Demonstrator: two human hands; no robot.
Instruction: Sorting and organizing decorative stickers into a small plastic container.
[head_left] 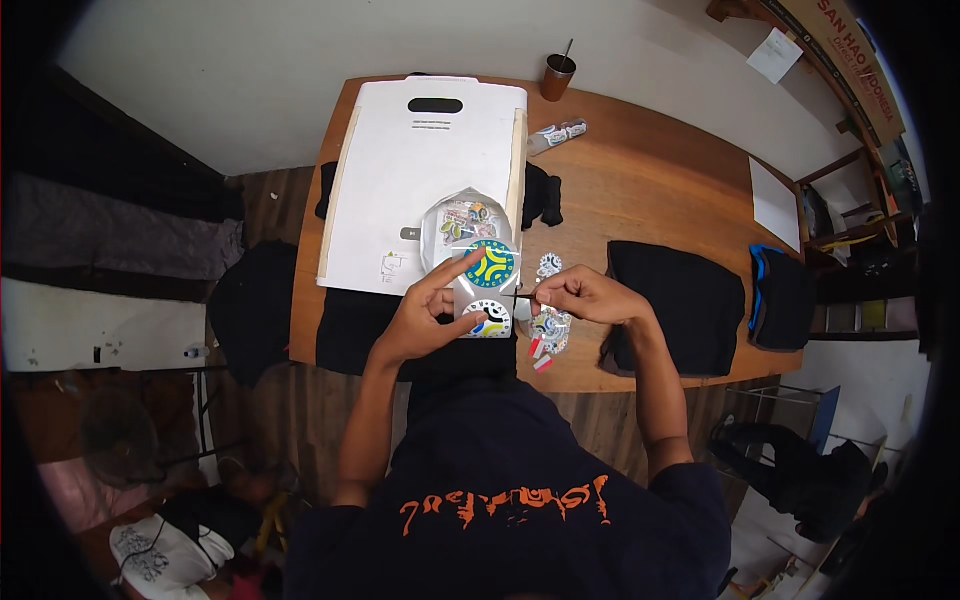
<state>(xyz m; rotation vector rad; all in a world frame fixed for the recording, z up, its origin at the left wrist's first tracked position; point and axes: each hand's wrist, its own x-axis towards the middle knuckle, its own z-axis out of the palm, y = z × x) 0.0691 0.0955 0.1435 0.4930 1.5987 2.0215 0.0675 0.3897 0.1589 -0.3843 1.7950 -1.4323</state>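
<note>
Dark shirt [520,470] with orange print across it fills the near view, and out beyond it both hands are at work! Left hand [418,318] lies over a clear sticker strip [487,294], thumb and forefinger spread wide, the forefinger at the blue-and-yellow sticker [493,264], the thumb at the white one [494,318]. Whether the other fingers clasp from beneath, I can't tell. Right hand [592,297] has a tight pinch on a thin dark tool [526,296], its tip right at the strip's right edge, between the two stickers.

Doing this well, I'd judge, means keeping the strip taut, the tool low and steady, and its tip away from that thumb and the printed faces.

Now the surface: a wooden table [650,165], with a white board [440,150] on its left and an open bag of stickers [470,215] just beyond the strip. Loose stickers [549,332] lie beneath the right hand, black cloth [680,310] further right, a brown cup [558,78] at the far edge. Around it, pale wall [270,90], plank floor [275,205], a loaded shelf at right, and, lower right, someone in dark clothes [800,470].
</note>
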